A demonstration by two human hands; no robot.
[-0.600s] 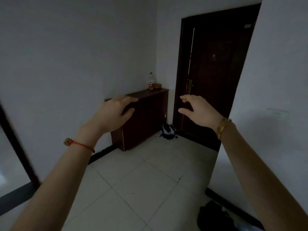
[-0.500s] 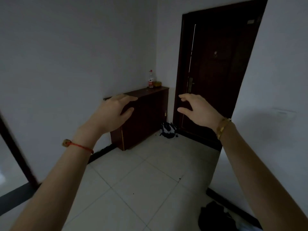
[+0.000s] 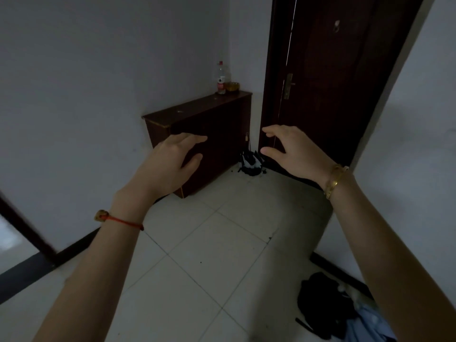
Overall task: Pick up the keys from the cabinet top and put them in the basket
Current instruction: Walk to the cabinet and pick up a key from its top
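Note:
A dark brown cabinet (image 3: 212,134) stands against the left wall, ahead of me. On its top lies a small pale thing (image 3: 180,111) that may be the keys; it is too small to be sure. A small yellowish basket (image 3: 232,86) sits at the far end of the cabinet top, beside a clear bottle (image 3: 221,79) with a red cap. My left hand (image 3: 170,161) and my right hand (image 3: 293,151) are held out in front of me, fingers apart and holding nothing, well short of the cabinet top.
A dark door (image 3: 330,77) with a brass handle fills the far wall right of the cabinet. A black and white bag (image 3: 250,164) lies on the tiled floor in the corner. A black bag and blue cloth (image 3: 328,309) lie at the lower right.
The view has come closer to the cabinet and tilted down, so the cabinet top now shows above my hands. Both hands keep the same spread pose.

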